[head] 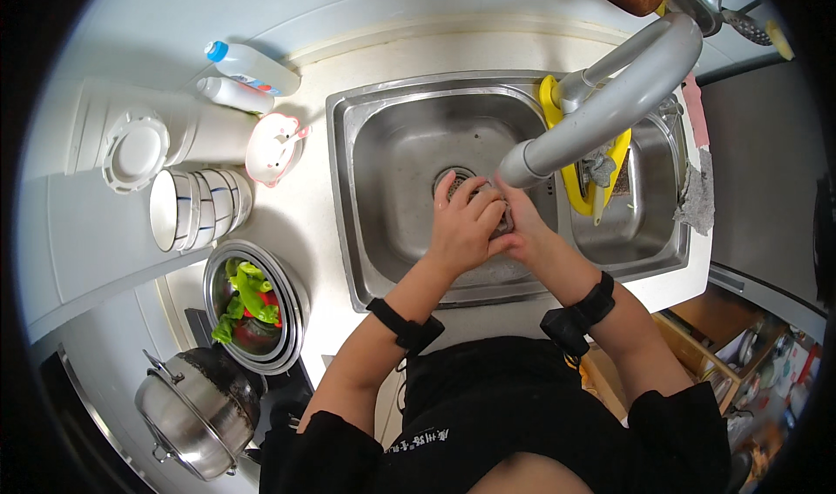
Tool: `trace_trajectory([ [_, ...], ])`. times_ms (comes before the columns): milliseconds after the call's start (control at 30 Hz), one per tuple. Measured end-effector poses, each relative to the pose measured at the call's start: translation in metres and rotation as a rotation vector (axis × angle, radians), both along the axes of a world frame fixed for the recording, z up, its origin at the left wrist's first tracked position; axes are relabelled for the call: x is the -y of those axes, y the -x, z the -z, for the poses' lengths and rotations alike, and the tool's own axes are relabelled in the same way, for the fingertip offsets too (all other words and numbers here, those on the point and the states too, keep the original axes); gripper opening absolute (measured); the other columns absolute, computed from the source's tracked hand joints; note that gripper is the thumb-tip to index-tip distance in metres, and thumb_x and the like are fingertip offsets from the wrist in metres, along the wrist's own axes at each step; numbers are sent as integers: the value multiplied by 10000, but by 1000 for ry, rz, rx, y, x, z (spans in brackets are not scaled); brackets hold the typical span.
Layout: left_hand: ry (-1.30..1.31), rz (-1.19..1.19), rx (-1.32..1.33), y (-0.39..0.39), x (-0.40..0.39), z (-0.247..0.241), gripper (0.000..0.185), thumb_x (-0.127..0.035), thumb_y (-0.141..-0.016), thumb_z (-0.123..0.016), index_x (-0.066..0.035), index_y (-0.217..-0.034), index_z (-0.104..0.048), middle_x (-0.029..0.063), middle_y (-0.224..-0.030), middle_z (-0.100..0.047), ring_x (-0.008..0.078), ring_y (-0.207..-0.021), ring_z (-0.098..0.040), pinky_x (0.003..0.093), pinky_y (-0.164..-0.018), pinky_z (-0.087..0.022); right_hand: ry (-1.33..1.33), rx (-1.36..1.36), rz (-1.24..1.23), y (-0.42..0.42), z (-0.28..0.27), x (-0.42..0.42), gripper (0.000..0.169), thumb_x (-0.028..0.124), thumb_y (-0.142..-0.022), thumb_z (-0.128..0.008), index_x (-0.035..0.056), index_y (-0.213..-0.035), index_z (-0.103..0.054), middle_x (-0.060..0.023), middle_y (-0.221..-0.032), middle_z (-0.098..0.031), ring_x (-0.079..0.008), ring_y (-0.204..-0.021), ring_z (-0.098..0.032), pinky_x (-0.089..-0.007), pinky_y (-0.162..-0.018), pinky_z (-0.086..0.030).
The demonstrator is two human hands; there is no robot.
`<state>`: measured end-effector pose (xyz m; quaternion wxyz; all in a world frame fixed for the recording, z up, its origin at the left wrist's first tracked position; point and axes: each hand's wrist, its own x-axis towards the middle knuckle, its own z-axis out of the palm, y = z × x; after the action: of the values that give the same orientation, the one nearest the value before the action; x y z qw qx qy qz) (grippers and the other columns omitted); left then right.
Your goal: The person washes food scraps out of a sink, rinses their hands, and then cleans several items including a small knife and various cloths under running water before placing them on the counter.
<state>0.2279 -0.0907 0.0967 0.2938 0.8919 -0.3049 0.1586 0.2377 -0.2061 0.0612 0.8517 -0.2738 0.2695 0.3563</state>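
Note:
Both my hands are together over the large basin of a stainless steel sink point(405, 141), beside its drain strainer point(462, 179) and under the grey faucet's spout point(522, 164). A small greyish-brown object point(503, 223) lies between them; its kind cannot be told, as my fingers hide most of it. My left hand point(464, 223) covers it from the left with spread fingers. From the right, my right hand point(522, 226) cups it, partly hidden by the spout.
Right of the basin, a yellow rack point(575, 183) sits over the smaller basin. On the left stand a pink-rimmed bowl point(271, 151), stacked white bowls point(202, 210), two plastic bottles point(255, 69) and nested steel bowls point(297, 317) holding green peppers point(255, 295). A lidded steel pot point(196, 409) is lower left.

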Motion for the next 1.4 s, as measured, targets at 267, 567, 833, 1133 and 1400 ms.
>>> trace_trajectory([
  [267, 182, -138, -246, -1, 6, 21, 240, -265, -761, -520, -37, -689, -534, 96, -726, -550, 286, -815, -511, 364, -643, -424, 59, -53, -12, 2, 15, -5, 358, 393, -856, -350, 98, -982, -509, -69, -943, -560, -185, -865, -554, -353, -761, -450],
  [567, 1079, -440, -1345, -25, -10, 34, 441, -473, -793, -491, -67, -624, -514, 60, -568, -527, 184, -537, -550, 281, -470, -405, 967, 469, -321, -18, -14, 55, 527, 325, -803, -539, 216, -1250, -281, -43, -905, -527, -139, -677, -557, -281, -578, -451],
  [833, 1290, -243, -1451, -24, -11, 15, 346, -423, -810, -497, -85, -886, -488, 40, -796, -515, 164, -667, -547, 305, -568, -483, 1040, 422, 52, -57, -44, 75, 311, 327, -816, -528, 183, -1065, -410, -11, -799, -483, -94, -599, -508, -217, -490, -418],
  [1133, 1464, -281, -1531, -29, 9, 27, 307, -384, -866, -387, -107, -972, -467, 44, -819, -520, 177, -716, -544, 336, -579, -486, 986, 544, 49, -72, 2, 103, 174, 204, -839, -502, 33, -867, -494, -48, -740, -517, -123, -604, -538, -234, -532, -476],
  [1400, 1462, -306, -1548, -34, 18, 42, 261, -318, -866, -387, -94, -957, -484, 61, -837, -528, 208, -723, -551, 367, -618, -501, 1039, 578, 76, -65, 1, 102, 179, 197, -843, -497, 18, -858, -496, -47, -741, -520, -123, -601, -545, -229, -529, -474],
])
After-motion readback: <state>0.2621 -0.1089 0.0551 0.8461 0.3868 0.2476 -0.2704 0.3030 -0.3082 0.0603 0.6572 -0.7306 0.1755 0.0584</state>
